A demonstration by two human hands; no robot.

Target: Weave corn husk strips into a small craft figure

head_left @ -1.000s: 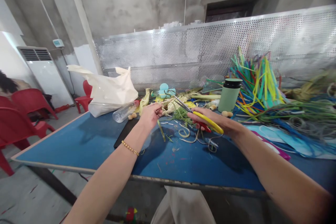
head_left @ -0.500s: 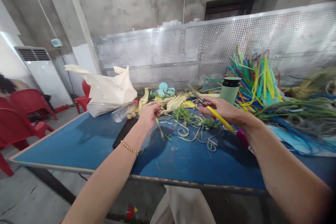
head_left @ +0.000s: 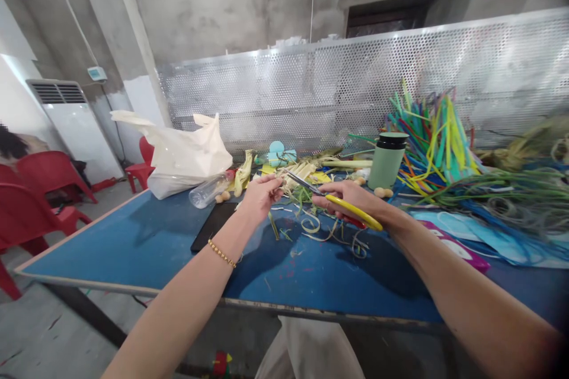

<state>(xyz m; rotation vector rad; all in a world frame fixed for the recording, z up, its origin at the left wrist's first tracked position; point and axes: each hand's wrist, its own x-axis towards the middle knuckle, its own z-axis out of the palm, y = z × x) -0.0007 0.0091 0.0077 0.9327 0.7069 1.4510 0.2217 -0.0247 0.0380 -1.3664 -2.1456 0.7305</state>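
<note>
My right hand [head_left: 351, 200] is wrapped round the yellow and red handles of a pair of scissors [head_left: 331, 201]. Their metal blades point left toward my left hand [head_left: 260, 195]. My left hand pinches a thin pale green leaf strip [head_left: 272, 222] that hangs down to the blue table [head_left: 146, 243]. Cut curls of strip [head_left: 320, 228] lie on the table just below both hands. A heap of pale and green leaves [head_left: 297, 174] sits right behind my hands.
A green flask with a black lid [head_left: 387, 160] stands behind my right hand. Coloured strips [head_left: 438, 142] and green leaves pile up at the right. A white bag [head_left: 186, 154], a clear bottle [head_left: 210, 188] and a black board [head_left: 214, 224] lie left. Red chairs [head_left: 40, 201] stand off the left edge.
My right hand had lifted the scissors back toward the flask; it has now come forward and down, blades close to my left hand. The left hand stayed nearly still.
</note>
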